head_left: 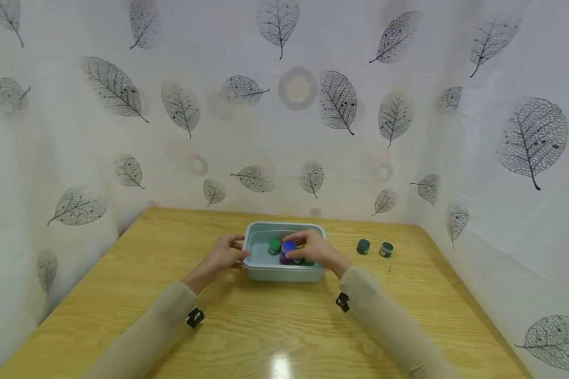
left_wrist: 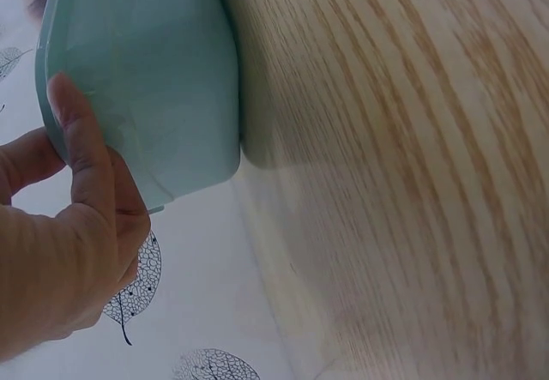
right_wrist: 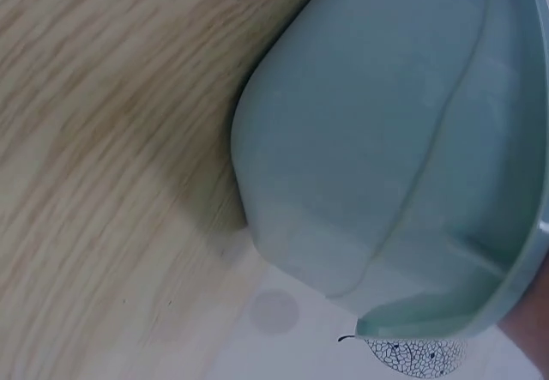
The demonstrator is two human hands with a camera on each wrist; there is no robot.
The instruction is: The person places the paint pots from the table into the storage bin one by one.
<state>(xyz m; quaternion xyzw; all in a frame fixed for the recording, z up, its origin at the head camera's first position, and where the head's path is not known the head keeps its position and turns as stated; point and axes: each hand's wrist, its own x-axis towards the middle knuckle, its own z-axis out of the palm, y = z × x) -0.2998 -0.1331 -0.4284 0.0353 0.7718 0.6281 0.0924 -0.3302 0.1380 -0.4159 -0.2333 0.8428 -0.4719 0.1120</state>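
Observation:
A pale blue-green plastic bin (head_left: pixel 284 275) stands on the wooden table, also filling much of both wrist views. My left hand (head_left: pixel 225 253) grips its left rim between thumb and fingers, as the left wrist view shows up close (left_wrist: pixel 77 217). Reaching in over the right side, my right hand (head_left: pixel 315 246) pinches a small paint jar with a blue lid and purple body (head_left: pixel 286 256). Left of that jar sits a green-lidded jar (head_left: pixel 274 246) inside the bin. Other jars beneath the right hand are partly hidden. In the right wrist view the bin wall (right_wrist: pixel 360 140) hides the fingers.
Two dark green jars (head_left: pixel 363 246) (head_left: pixel 386 249) stand on the table (head_left: pixel 275 321) to the right of the bin. Leaf-printed curtain (head_left: pixel 284 137) hangs behind the table and along both sides.

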